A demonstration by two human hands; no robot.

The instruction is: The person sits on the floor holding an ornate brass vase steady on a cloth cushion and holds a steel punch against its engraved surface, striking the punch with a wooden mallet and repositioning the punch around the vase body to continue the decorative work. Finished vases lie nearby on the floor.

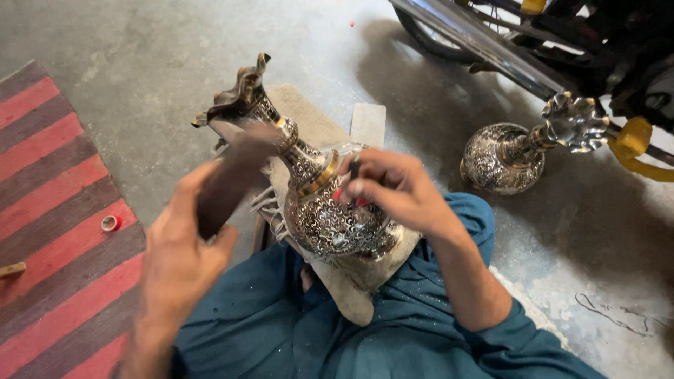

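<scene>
A: What lies around the engraved vase [319, 203]?

B: It rests tilted on a cloth-covered pad [354, 277] over the person's lap, its frilled mouth pointing to eleven o'clock. At three o'clock from it a second vase [516, 154] lies on the concrete floor [140, 70], well apart. Beyond that, at one o'clock, a motorcycle [533, 42] fills the corner, cut off by the frame edge. At nine o'clock a red striped mat [56, 210] carries a small ring [109, 223] (a roll of tape, perhaps; too small to tell).

A: And the hands?

B: The right hand [393, 189] sits on the vase's shoulder, its grip closed on a thin dark tool [354, 172] whose tip touches the metal. Something red shows under the fingers; I cannot make it out. The left hand [186, 245], at eight o'clock from the vase, has its grip closed on a dark flat block [228, 182], blurred, which hides part of the vase's neck.

A: Anything else hidden?

B: The pad's lower edge is covered by the teal clothing [393, 330].
</scene>
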